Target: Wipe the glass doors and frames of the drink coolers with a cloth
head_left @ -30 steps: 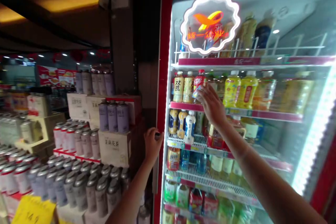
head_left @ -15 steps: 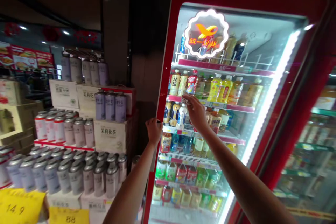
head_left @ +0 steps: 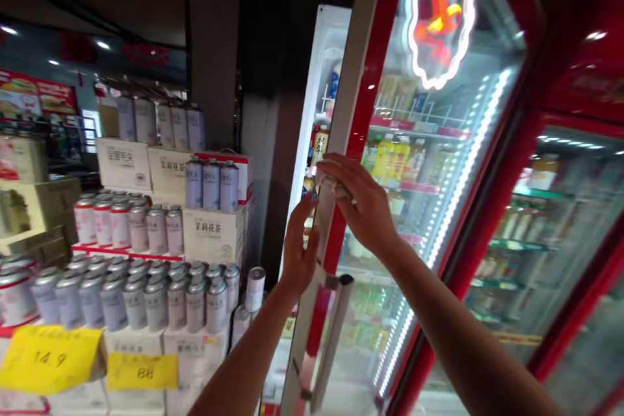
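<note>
A red-framed glass fridge door (head_left: 373,71) stands ajar, swung toward me, with a long metal handle (head_left: 332,341) on its front. My right hand (head_left: 363,205), a ring on one finger, presses a crumpled pale cloth (head_left: 331,185) over the door's edge above the handle. Just below and to the left, my left hand (head_left: 299,250) is at the same edge, its curved fingers and thumb against the door. Its fingertips are partly hidden. Through the gap and the glass, drink bottles (head_left: 390,156) show on the shelves.
On the left, several metal cans (head_left: 156,299) stand in rows, with cartons (head_left: 212,231) stacked behind. Yellow price signs (head_left: 51,357) hang in front. A lone can (head_left: 255,289) stands near the open fridge. Another red-framed fridge (head_left: 531,227) is on the right.
The fridge door has swung from shut to partly open, toward me. Both hands have come nearer; the right hand with the cloth has moved from the glass side to the door's edge.
</note>
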Available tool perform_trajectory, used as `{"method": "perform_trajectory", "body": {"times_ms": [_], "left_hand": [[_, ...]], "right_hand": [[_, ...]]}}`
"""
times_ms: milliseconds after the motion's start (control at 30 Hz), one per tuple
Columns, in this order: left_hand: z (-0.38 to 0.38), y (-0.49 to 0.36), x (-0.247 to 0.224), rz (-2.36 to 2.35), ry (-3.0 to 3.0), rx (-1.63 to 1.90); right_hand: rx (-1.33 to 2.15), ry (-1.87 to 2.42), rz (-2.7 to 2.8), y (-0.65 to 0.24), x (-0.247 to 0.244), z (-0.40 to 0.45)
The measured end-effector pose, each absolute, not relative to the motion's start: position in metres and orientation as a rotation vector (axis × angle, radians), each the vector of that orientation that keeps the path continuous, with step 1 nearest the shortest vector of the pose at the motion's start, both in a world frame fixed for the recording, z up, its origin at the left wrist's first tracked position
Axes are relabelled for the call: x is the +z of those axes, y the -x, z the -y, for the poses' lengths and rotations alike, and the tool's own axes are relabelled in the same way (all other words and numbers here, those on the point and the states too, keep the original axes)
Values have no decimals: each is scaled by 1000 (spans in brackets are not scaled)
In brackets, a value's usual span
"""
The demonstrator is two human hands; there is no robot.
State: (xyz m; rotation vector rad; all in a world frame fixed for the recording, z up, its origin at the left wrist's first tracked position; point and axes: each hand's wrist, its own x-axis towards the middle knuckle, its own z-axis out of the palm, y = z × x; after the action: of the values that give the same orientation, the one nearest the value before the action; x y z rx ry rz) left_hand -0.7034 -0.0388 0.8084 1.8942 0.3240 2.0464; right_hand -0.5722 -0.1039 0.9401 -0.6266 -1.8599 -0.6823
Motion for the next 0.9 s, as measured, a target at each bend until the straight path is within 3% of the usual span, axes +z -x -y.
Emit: {"method": "perform_trajectory", "body": {"times_ms": [133,300,533,667,800,900], "left_hand": [[73,654,870,144,-1604,1673],[126,609,908,614,-1652,1366],[145,533,998,1133,-1795,1550],[166,472,1024,1355,-1660,1743],[187,401,1040,1242,-1506,1882],[202,345,1070,1062,-1398,1932]], "right_hand": [[-975,731,1831,556,981,164],[-1322,1004,1714,531,1020,243],[-1408,1322,1502,496,1039,314],[-1541,1478,1422,458,1040,348],[-2037,1677,1133,419,1039,391],[-2141,1794,1014,386,1034,420]]}}
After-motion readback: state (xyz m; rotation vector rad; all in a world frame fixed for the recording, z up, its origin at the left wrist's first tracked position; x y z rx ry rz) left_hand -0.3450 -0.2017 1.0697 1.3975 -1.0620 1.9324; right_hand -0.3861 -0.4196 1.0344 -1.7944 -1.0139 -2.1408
